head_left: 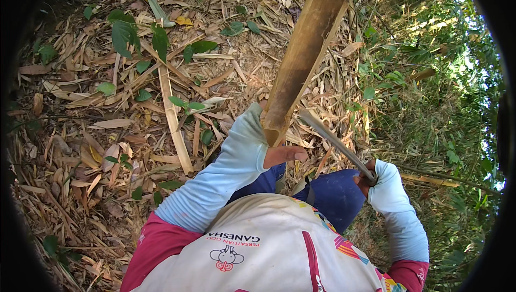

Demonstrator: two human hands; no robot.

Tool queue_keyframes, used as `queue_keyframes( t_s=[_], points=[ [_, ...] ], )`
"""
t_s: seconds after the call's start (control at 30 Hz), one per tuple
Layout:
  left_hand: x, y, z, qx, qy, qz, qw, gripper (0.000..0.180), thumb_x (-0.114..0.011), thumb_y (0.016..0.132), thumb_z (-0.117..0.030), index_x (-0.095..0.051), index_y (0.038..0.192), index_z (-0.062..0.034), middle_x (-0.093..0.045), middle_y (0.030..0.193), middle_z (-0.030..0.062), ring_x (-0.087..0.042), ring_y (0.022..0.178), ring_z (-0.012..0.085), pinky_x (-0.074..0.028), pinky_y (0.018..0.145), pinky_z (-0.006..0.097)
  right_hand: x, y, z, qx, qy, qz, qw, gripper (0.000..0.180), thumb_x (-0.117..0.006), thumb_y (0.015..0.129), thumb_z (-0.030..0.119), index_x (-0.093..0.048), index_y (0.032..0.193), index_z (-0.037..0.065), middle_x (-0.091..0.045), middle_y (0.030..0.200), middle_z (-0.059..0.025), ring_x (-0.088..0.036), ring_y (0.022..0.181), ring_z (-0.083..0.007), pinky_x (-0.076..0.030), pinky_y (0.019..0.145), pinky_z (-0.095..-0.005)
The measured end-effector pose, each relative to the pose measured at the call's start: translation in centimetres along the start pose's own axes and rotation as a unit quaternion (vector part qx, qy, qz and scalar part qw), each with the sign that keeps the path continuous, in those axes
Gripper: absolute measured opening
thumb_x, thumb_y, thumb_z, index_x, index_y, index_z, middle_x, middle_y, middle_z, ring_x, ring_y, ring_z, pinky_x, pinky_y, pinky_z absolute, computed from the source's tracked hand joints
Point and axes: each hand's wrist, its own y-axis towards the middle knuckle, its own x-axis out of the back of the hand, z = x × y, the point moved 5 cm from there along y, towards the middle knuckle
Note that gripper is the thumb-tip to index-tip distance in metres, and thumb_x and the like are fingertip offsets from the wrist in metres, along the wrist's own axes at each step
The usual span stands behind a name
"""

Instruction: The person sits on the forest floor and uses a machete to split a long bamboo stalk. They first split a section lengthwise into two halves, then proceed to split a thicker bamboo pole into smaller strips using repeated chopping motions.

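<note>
A long split bamboo piece (307, 55) runs from the top of the view down toward my body, its hollow, brown-stained inner face turned up. My left hand (257, 140), in a pale blue fingerless sleeve, grips it at the near end. The thumb sticks out across that end, and the other fingers are hidden beneath the bamboo. To the right, my right hand (371, 178) is closed round the lower end of a machete (334, 140). Its grey blade slants up and left, its tip close to the bamboo's right edge but seemingly apart from it.
Dry bamboo leaves (107, 125) cover the ground. A narrow bamboo strip (173, 114) lies on them at the left, near green seedlings (124, 33). Dense green undergrowth (441, 114) fills the right side. My blue-trousered leg (336, 198) is bent below the blade.
</note>
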Motion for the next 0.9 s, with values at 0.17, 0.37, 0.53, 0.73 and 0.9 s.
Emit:
queue_keyframes(
  t_s=[0.17,0.37,0.53,0.73,0.9],
  points=[
    [-1.4,-0.8,-1.1,0.021,-0.12,0.063,0.991,0.087,-0.097,0.062,-0.023,-0.045,0.129,-0.0016,-0.064,0.102,0.0045,-0.063,0.094,0.0123,-0.055,0.079,0.031,2.5,-0.4,1.8,0.031,-0.104,-0.028,0.994,0.029,-0.081,0.071,0.006,-0.069,0.097,0.002,-0.071,0.084,-0.0162,-0.071,0.076,-0.0268,-0.054,0.069,-0.0341],
    [-2.5,-2.3,-2.0,0.038,-0.175,0.071,0.981,0.091,-0.097,0.062,-0.025,-0.043,0.13,-0.002,-0.064,0.098,0.0048,-0.065,0.095,0.0142,-0.056,0.081,0.033,5.7,-1.3,4.9,0.062,-0.248,-0.072,0.964,0.022,-0.078,0.061,0.004,-0.068,0.081,0.006,-0.062,0.076,-0.0161,-0.064,0.078,-0.0373,-0.052,0.067,-0.042],
    [-2.0,-2.2,-1.4,-0.056,0.046,0.046,0.996,0.09,-0.098,0.055,-0.042,-0.052,0.121,-0.0021,-0.064,0.095,0.0076,-0.064,0.087,0.0172,-0.053,0.076,0.033,7.6,-2.4,6.2,0.135,-0.317,-0.1,0.934,0.027,-0.077,0.058,-0.004,-0.064,0.08,0.003,-0.058,0.075,-0.0176,-0.06,0.072,-0.0385,-0.047,0.061,-0.0408],
    [-2.8,-2.6,-0.8,-0.036,0.097,0.037,0.994,0.089,-0.097,0.048,-0.054,-0.059,0.109,-0.0012,-0.063,0.093,0.0103,-0.064,0.086,0.0208,-0.051,0.075,0.035,9.3,-3.7,7.3,0.13,-0.396,-0.128,0.9,0.02,-0.075,0.059,0.002,-0.063,0.074,0.006,-0.056,0.069,-0.0146,-0.059,0.073,-0.0374,-0.047,0.07,-0.0441],
    [-3.7,-2.7,-0.5,-0.02,0.071,0.064,0.995,0.088,-0.096,0.05,-0.054,-0.059,0.11,-0.0015,-0.063,0.093,0.0119,-0.064,0.087,0.0235,-0.051,0.077,0.036,10.0,-4.2,7.7,0.116,-0.422,-0.113,0.892,0.02,-0.075,0.059,0.004,-0.062,0.074,0.007,-0.055,0.07,-0.0147,-0.059,0.074,-0.0381,-0.047,0.075,-0.0471]
  ],
)
